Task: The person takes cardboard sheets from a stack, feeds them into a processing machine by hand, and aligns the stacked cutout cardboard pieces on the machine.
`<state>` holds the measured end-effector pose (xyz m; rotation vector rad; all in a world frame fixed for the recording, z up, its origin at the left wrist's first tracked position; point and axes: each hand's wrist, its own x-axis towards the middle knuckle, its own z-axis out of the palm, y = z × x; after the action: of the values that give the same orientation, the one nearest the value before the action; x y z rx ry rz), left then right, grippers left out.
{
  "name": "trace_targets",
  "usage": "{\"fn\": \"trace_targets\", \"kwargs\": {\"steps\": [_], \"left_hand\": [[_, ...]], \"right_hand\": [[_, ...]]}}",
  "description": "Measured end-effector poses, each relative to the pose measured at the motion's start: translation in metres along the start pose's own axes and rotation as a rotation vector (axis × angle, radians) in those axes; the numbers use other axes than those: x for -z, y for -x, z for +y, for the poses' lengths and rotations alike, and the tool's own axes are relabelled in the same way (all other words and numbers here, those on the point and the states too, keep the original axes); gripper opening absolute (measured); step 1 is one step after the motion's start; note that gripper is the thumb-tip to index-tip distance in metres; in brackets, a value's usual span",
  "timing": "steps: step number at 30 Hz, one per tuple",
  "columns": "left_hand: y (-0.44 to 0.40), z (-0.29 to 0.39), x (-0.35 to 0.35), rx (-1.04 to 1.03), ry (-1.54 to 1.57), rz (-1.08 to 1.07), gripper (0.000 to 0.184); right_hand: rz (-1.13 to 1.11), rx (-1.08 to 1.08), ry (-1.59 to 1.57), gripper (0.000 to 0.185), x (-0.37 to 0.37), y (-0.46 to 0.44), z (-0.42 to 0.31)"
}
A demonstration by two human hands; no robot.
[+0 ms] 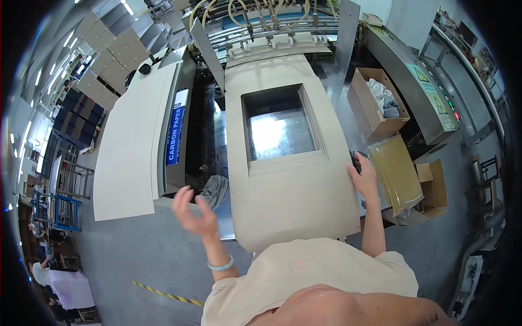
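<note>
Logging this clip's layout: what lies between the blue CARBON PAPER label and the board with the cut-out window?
In the head view, mostly a dark, glossy surface lies between label and board; a grey cloth lies at the gap's near end.

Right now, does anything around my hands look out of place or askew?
Perhaps one thing: a crumpled grey cloth lies beside the board with the cut-out window, near your left hand. Its loose heap looks odd next to that smooth board. I notice no spill.
</note>
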<state>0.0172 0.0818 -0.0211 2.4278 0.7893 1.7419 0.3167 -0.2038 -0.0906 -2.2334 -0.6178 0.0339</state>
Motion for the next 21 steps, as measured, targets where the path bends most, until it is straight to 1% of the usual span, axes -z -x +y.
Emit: {"fn": "trace_targets", "kwargs": {"steps": [3,4,6,7,11,12,16,17,21], "left_hand": [[0.023,0.017,-0.022,0.155,0.075,-0.325,0.044],[0.033,0.018,-0.028,0.155,0.075,-0.327,0.044],[0.051,0.02,-0.039,0.188,-0.076,-0.586,0.058],[0.058,0.022,-0.041,0.185,-0.07,-0.589,0.058],[0.076,0.027,-0.047,0.268,-0.122,-0.8,0.07],[0.075,0.027,-0.047,0.266,-0.118,-0.802,0.07],[0.071,0.027,-0.045,0.3,-0.125,-0.831,0.073],[0.071,0.028,-0.045,0.304,-0.124,-0.831,0.073],[0.069,0.027,-0.045,0.336,-0.078,-0.82,0.071]], "right_hand": [[-0.021,0.014,0.044,0.045,-0.004,0.001,-0.004],[-0.036,0.023,0.061,0.047,-0.005,0.002,-0.006],[-0.06,0.039,0.101,0.049,-0.003,0.004,-0.008],[-0.056,0.035,0.104,0.049,-0.001,0.005,-0.009],[-0.106,0.027,0.15,0.048,0.002,0.005,-0.017],[-0.103,0.024,0.152,0.048,0.002,0.004,-0.018],[0.132,0.265,0.201,0.044,0.0,0.0,-0.021],[0.13,0.266,0.204,0.044,0.002,-0.002,-0.024],[-0.058,-0.138,-0.138,0.036,0.019,-0.01,-0.046]]}}
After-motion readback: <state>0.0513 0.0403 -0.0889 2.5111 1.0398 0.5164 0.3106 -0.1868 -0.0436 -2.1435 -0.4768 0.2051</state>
